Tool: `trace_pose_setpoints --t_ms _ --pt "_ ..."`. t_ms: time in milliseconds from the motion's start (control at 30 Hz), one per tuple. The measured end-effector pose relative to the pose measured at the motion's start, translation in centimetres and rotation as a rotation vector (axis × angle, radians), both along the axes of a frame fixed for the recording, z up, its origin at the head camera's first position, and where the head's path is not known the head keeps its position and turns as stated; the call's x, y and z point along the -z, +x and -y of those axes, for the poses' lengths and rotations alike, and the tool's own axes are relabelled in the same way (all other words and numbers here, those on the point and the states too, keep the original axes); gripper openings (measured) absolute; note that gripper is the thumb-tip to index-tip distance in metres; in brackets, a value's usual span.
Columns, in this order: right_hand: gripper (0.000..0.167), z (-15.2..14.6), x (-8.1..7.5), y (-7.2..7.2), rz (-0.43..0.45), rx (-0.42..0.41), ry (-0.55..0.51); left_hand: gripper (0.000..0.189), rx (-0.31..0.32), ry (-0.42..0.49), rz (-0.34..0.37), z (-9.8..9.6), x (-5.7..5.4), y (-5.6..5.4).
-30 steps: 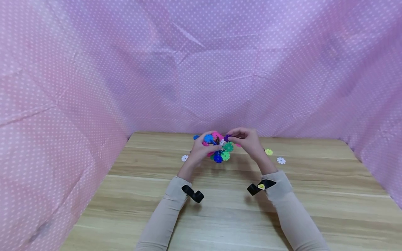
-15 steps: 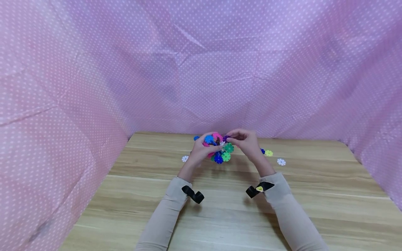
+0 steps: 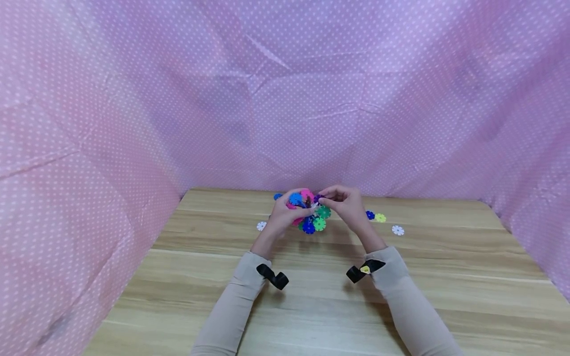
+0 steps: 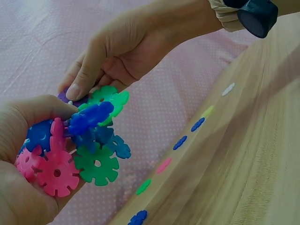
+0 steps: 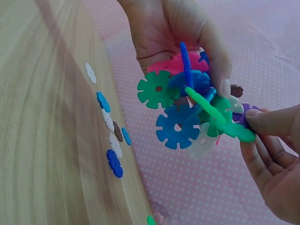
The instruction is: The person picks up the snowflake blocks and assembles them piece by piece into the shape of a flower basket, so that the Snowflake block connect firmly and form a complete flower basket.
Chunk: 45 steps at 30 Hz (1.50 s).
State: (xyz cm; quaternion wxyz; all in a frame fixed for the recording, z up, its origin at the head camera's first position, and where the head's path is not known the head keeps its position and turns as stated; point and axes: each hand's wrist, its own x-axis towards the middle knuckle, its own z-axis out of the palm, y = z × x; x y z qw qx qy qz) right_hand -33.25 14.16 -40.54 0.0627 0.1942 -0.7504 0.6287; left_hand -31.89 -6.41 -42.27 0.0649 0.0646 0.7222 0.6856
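My left hand [image 3: 285, 213] grips a cluster of interlocked snowflake discs, plastic notched pieces in pink, blue, green, white and brown. In the left wrist view a pink disc [image 4: 58, 173] and a green disc [image 4: 97, 164] hang at the cluster's lower side. On the right, my right hand [image 3: 349, 205] pinches a purple snowflake disc [image 5: 244, 115] between thumb and fingers, right at the cluster's edge beside a white disc [image 5: 236, 105]. The right wrist view shows the left thumb lying along the cluster, with a blue disc [image 5: 178, 127] below. Both hands are raised over the table.
Loose discs lie on the wooden table [image 3: 311, 296]: a white one [image 3: 261, 226] at left, and a dark blue [image 3: 370, 215], a yellow [image 3: 380, 217] and a white one [image 3: 398, 230] at right. Several more lie along the far edge. A pink dotted cloth [image 3: 285, 99] hangs behind.
My right hand has moved slightly left and down, bringing the purple disc closer in to the cluster. A dark blue disc on the table has come into view beside the right wrist.
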Motion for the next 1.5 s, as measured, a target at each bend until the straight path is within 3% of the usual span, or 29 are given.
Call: trace_pose_setpoints --t_ms 267,467,667,833,1067,1233,1500 --pt "0.02 -0.2 -0.4 -0.1 0.025 0.02 -0.097 0.055 -0.009 0.092 0.013 0.1 -1.0 -0.1" --pt "0.018 0.4 -0.3 0.3 0.004 0.031 -0.123 0.055 -0.076 0.08 0.02 0.0 -0.9 0.1" --pt "0.019 0.3 -0.5 0.5 0.037 -0.017 -0.033 0.06 -0.136 0.129 -0.044 -0.4 -0.4 0.2" --pt "0.024 -1.3 -1.2 0.4 0.132 -0.088 0.03 0.069 -0.129 0.123 -0.082 -0.3 -0.3 0.2" --pt "0.03 -5.4 -1.5 -0.6 0.149 -0.051 0.152 0.071 -0.088 0.099 -0.082 -0.1 -0.7 0.5" --pt "0.026 -8.6 -0.4 -1.5 0.096 -0.046 0.296 0.069 -0.092 0.102 -0.078 -0.1 -0.8 0.6" --pt "0.025 -13.0 2.8 -2.8 0.033 -0.034 0.528 0.065 -0.101 0.071 -0.06 -0.2 -0.7 0.7"
